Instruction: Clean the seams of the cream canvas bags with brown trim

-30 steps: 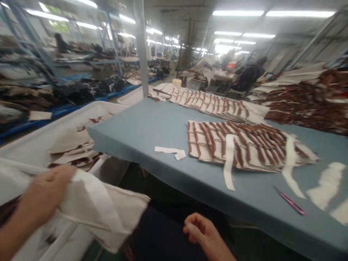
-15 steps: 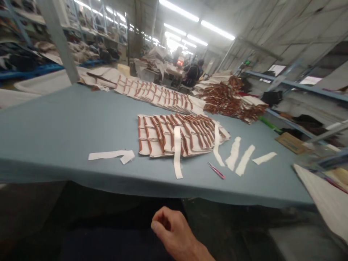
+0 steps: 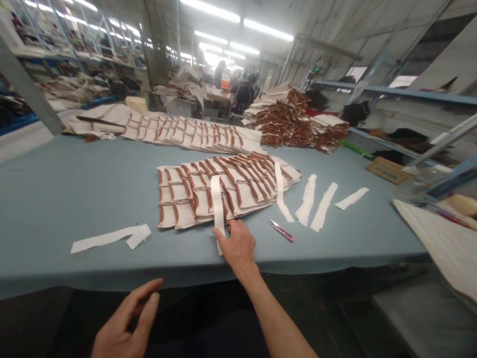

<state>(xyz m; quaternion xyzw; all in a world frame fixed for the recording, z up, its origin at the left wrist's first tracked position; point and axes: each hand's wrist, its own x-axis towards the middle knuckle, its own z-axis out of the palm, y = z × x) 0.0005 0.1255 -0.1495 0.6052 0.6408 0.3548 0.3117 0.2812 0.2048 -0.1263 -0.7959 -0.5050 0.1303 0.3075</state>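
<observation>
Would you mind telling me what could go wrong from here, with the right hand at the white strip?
The white strip by the right hand lies partly over the overlapping brown-edged pieces, so tugging it might shift their layers.

The pink-handled snips lie on the table beside that hand, metal tips at the nearer end; a sideways sweep might knock them or prick a finger.

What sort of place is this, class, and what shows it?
Probably a sewing workshop: overlapping cream cloth pieces with brown edging, slim pink-handled snips, and a large heap of cream and brown cloth behind them.
</observation>
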